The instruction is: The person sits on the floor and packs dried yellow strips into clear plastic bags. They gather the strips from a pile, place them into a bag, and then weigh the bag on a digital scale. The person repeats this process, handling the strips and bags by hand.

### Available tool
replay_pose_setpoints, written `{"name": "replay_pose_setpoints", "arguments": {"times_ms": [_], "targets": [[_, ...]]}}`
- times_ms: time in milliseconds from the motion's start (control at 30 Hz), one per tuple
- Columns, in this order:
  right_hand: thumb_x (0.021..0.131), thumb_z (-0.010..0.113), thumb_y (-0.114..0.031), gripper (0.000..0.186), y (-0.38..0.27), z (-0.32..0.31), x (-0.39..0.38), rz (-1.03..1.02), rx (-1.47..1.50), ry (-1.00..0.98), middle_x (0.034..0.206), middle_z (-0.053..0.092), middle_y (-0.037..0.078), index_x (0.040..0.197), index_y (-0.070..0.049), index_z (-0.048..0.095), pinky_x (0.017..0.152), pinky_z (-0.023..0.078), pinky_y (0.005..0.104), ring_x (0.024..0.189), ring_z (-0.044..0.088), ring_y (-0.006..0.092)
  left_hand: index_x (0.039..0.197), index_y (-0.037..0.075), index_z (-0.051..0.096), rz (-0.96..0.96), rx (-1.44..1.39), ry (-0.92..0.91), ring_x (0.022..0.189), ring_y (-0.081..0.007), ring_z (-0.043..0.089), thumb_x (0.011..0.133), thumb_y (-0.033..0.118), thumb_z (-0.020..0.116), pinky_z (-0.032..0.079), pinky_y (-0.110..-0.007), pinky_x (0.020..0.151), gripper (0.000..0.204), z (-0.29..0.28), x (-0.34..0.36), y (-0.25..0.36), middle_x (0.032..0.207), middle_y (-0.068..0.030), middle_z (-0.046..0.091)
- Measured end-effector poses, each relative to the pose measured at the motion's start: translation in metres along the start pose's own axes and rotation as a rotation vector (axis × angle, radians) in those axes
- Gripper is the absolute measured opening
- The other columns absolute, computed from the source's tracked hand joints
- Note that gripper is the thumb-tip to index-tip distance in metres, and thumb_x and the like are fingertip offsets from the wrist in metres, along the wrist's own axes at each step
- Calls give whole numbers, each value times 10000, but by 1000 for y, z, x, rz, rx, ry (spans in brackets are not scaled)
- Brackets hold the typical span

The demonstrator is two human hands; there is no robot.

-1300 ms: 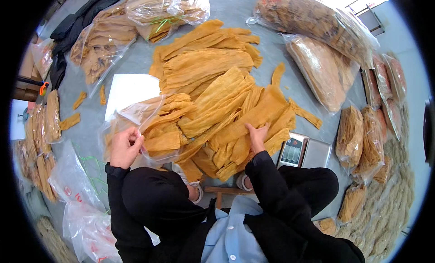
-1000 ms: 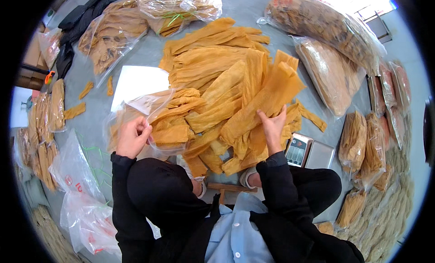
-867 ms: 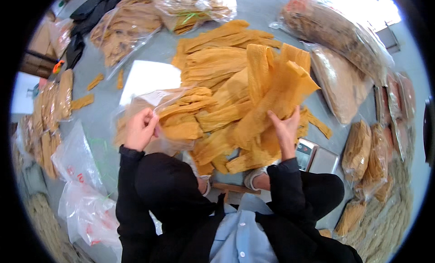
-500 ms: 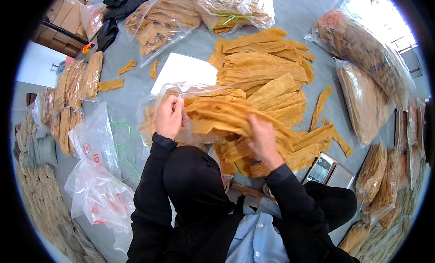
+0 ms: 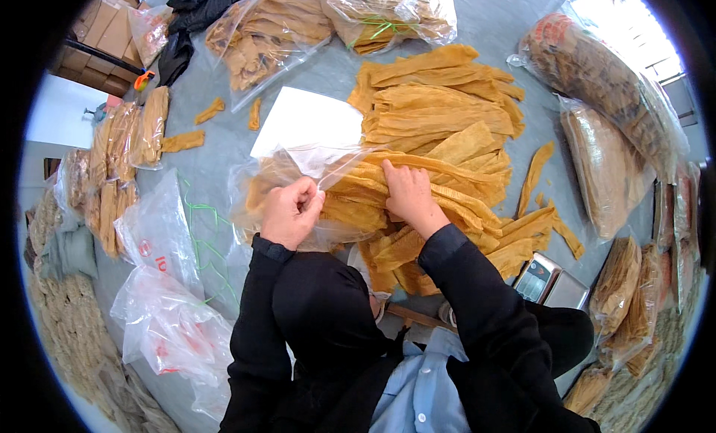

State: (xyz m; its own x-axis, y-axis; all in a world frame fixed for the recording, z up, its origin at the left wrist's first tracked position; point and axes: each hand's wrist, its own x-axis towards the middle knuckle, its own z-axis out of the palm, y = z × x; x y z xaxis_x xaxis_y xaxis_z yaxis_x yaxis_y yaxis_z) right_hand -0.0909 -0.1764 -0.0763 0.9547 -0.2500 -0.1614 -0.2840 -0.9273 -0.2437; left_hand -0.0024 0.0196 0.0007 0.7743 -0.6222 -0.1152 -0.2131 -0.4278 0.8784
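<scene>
On a grey floor [image 5: 224, 146], golden sheets [image 5: 358, 183] are sitting partly inside a clear bag [image 5: 240, 198], with many more lying loose beyond its mouth. The left hand [image 5: 291, 211] is pinching the bag's edge in a narrow grip; the right hand [image 5: 412, 198] is resting, back upward, on sheets near the opening, its grip too hidden to tell.

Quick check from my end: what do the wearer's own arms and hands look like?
The left hand and right hand are both bare, without gloves. The left sleeve and right sleeve are long, black and plain, reaching the wrists. No cables or markings show on them.
</scene>
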Motion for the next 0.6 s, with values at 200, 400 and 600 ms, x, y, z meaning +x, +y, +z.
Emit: {"name": "replay_pose_setpoints", "arguments": {"times_ms": [200,400,600], "targets": [[709,548,-134,376,-64,2,-22,-316,15,596,980,519,170,1066,-22,518,792,393,403,946,492,307,732,8,511,78,167,-165,494,-40,498,863,48,551,378,-187,457,143,-4,4,6,561,2,533],[748,529,-165,199,-82,25,-5,-569,174,425,931,569,121,872,-30,608,859,356,392,908,502,260,736,11,527,58,-13,-193,473,-50,505,864,53,551,397,-191,433,137,-3,-1,11,573,-17,559],[763,524,-189,182,-87,71,1,-686,265,373,897,582,102,857,-64,617,891,351,391,943,504,260,734,8,525,-50,-30,-259,463,-55,501,865,52,545,399,-194,434,140,-4,3,0,566,-22,557]]}}
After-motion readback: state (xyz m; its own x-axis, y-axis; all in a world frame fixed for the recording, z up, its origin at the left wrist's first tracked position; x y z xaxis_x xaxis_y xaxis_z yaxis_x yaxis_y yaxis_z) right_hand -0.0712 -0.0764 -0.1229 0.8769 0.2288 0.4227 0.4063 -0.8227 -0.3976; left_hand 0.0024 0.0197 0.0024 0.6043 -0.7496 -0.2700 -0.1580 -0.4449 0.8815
